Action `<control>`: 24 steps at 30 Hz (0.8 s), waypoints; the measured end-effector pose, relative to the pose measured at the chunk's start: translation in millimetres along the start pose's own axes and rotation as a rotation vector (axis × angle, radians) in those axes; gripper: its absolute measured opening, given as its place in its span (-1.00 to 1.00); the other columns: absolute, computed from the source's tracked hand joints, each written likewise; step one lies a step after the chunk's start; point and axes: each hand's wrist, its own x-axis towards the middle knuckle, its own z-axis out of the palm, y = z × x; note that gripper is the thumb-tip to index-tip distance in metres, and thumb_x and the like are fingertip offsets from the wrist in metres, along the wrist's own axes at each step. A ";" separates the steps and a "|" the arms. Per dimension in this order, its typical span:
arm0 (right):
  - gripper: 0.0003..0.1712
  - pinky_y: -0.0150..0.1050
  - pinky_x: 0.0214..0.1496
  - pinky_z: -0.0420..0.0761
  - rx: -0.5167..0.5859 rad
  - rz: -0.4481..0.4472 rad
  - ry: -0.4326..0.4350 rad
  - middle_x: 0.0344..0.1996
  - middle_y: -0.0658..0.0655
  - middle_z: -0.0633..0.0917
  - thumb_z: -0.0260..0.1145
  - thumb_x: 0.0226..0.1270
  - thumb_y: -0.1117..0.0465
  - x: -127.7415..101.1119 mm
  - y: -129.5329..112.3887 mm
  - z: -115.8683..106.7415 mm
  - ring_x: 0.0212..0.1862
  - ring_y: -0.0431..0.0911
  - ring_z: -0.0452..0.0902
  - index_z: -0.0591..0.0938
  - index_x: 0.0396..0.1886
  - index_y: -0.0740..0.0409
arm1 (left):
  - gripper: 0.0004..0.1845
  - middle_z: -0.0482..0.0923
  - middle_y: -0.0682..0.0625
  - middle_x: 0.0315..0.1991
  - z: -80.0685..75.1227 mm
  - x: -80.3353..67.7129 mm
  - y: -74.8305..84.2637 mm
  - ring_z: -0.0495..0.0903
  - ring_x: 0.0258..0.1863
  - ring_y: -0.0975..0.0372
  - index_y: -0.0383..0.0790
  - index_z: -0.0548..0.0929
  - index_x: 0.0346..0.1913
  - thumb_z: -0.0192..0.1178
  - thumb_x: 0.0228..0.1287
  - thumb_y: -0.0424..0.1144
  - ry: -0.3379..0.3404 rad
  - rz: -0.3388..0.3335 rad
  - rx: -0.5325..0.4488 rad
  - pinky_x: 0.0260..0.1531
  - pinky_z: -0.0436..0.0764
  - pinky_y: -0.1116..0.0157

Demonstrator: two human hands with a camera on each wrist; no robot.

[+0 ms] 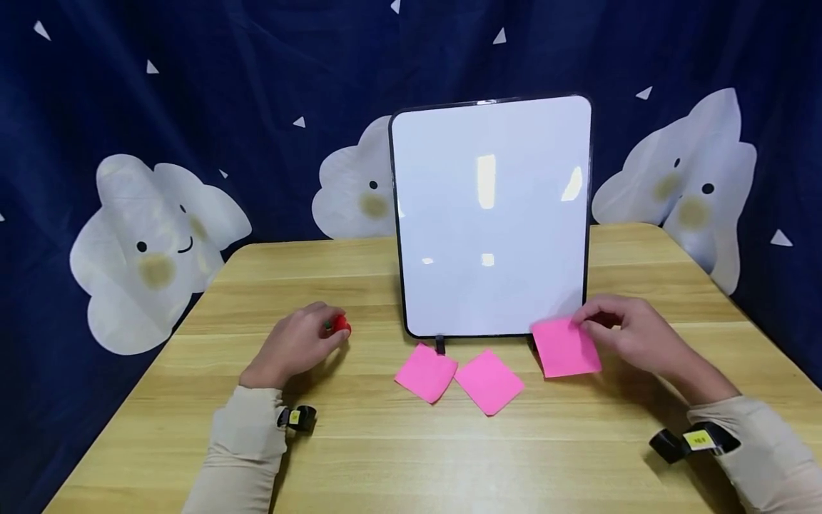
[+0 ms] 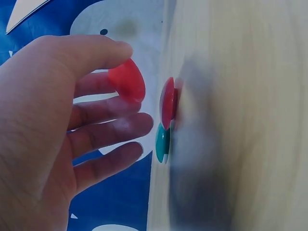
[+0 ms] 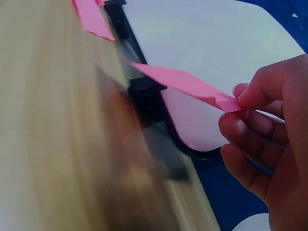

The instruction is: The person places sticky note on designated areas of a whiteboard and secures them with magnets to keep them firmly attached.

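My left hand (image 1: 324,332) pinches a red round magnet (image 2: 127,81) between thumb and forefinger, just off the wooden table (image 1: 359,457). Beside it on the table lie a second red magnet (image 2: 167,102) and a teal magnet (image 2: 162,143). My right hand (image 1: 597,321) pinches the corner of a pink sticky note (image 1: 565,348), lifted at an angle by the lower right corner of the upright whiteboard (image 1: 491,214). The right wrist view shows the note (image 3: 187,84) held by thumb and fingers in front of the board's black foot (image 3: 144,94).
Two more pink sticky notes (image 1: 426,371) (image 1: 489,382) lie flat on the table just before the whiteboard. A dark blue curtain with white cloud figures (image 1: 154,250) hangs behind the table. Black wrist cameras (image 1: 690,441) sit on both sleeves.
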 end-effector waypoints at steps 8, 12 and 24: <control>-0.83 -0.44 -0.27 0.52 0.028 -0.009 0.054 -0.25 0.08 0.72 0.33 0.31 0.40 10.6 -4.0 -7.1 -0.28 -0.17 0.53 0.77 -0.25 0.07 | -0.69 0.62 0.01 -0.19 2.2 2.2 3.3 0.53 -0.36 0.22 -0.17 0.70 -0.01 0.31 0.32 -0.05 0.034 0.040 0.023 -0.33 0.59 0.17; -0.87 -0.45 -0.27 0.52 0.026 -0.003 0.074 -0.25 0.09 0.73 0.34 0.33 0.37 16.2 -7.0 -9.8 -0.29 -0.16 0.53 0.77 -0.23 0.10 | -0.69 0.61 0.01 -0.19 2.0 2.0 3.3 0.51 -0.39 0.25 -0.16 0.70 -0.02 0.31 0.33 -0.04 0.044 0.044 0.028 -0.37 0.56 0.20; -0.84 -0.49 -0.30 0.52 0.067 -0.020 0.134 -0.24 0.15 0.72 0.35 0.34 0.39 29.2 -10.2 -19.0 -0.31 -0.17 0.53 0.76 -0.16 0.15 | -0.67 0.61 0.01 -0.19 1.8 2.4 7.9 0.50 -0.42 0.27 -0.19 0.70 0.01 0.33 0.32 -0.05 0.095 0.076 0.020 -0.39 0.55 0.24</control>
